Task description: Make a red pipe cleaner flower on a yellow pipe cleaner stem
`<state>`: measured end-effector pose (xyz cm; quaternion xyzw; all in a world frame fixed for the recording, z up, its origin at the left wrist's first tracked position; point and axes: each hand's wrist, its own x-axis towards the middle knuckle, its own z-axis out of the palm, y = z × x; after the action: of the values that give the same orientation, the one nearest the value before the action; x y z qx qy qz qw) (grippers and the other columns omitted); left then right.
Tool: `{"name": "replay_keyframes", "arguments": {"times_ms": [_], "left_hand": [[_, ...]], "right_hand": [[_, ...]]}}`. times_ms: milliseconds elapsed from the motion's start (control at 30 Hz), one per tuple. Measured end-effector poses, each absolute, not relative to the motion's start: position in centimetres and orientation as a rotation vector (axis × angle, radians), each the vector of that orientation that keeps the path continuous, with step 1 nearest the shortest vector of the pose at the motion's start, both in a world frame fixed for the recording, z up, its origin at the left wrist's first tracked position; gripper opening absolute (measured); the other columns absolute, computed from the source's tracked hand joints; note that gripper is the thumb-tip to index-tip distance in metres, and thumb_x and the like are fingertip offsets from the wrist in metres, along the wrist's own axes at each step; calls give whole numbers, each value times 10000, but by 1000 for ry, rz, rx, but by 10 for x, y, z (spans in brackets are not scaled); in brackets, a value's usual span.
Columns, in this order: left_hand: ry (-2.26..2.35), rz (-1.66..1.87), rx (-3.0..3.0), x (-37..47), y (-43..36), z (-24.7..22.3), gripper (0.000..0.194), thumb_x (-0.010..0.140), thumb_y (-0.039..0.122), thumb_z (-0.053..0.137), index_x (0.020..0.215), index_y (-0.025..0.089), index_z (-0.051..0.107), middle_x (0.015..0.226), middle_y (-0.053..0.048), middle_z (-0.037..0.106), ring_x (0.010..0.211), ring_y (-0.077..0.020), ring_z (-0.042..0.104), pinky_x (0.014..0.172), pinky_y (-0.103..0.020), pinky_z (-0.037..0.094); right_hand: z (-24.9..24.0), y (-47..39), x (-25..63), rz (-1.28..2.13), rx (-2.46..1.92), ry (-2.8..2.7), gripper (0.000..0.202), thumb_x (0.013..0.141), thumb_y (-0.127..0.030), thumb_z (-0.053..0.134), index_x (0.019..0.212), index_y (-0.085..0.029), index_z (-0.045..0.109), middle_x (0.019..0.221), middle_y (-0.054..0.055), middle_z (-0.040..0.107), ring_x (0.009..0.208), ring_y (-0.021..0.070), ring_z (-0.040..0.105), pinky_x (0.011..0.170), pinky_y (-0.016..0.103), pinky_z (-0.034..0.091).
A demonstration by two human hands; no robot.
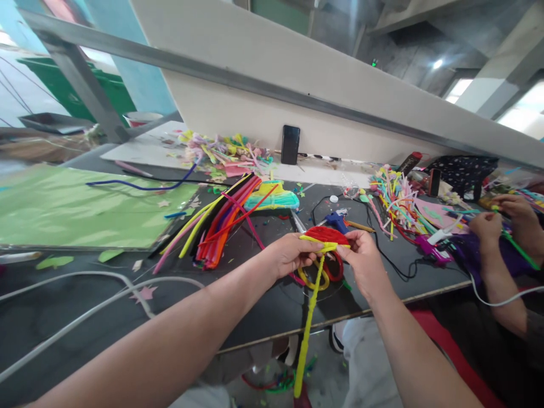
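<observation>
My left hand [295, 255] and my right hand [361, 260] meet over the table's front edge. Between them is a rounded red pipe-cleaner piece [325, 234] with a yellow pipe-cleaner strip [329, 247] across its lower side. Both hands are closed, pinching the strip at its two sides. From its middle a long yellow stem [310, 323] hangs past the table edge. Behind and below the hands lie scissors with looped yellow and red handles [321, 281], partly hidden. A blue glue gun [335, 220] rests just beyond the red piece.
A bundle of pipe cleaners [221, 226] lies left, beside a yellow and turquoise piece [272, 195]. A phone [290, 144] leans on the back board. White cables [85, 317] cross the left side. At right, a co-worker's hands [501, 218] work near a purple glue gun [433, 249].
</observation>
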<state>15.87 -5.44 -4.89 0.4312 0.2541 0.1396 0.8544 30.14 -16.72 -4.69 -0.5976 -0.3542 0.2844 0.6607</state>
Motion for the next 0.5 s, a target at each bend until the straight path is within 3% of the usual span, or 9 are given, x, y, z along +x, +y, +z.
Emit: {"name": "replay_keyframes", "arguments": {"times_ms": [133, 233, 500], "left_hand": [[544, 329, 890, 159, -55, -48, 217, 663, 123, 743, 856, 50, 677, 686, -44, 623, 477, -27, 512, 419, -109, 424], [561, 327, 889, 158, -55, -47, 219, 662, 106, 741, 862, 45, 674, 675, -42, 619, 469, -23, 504, 432, -112, 430], [511, 317, 908, 161, -51, -56, 238, 661, 129, 752, 875, 66, 669, 706, -39, 619, 494, -28, 513, 437, -111, 435]], "right_hand": [[-44, -172, 311, 714, -1232, -722, 268, 707, -362, 712, 905, -224, 597, 886, -1, 631, 795, 146, 586, 749, 286, 464], [-43, -176, 318, 777, -1303, -645, 279, 725, -463, 684, 824, -204, 648, 779, 9, 650, 687, 152, 590, 693, 303, 473], [-39, -177, 315, 808, -1553, -761, 328, 677, -494, 708, 735, -172, 697, 656, 30, 670, 624, 168, 592, 618, 292, 467]]}}
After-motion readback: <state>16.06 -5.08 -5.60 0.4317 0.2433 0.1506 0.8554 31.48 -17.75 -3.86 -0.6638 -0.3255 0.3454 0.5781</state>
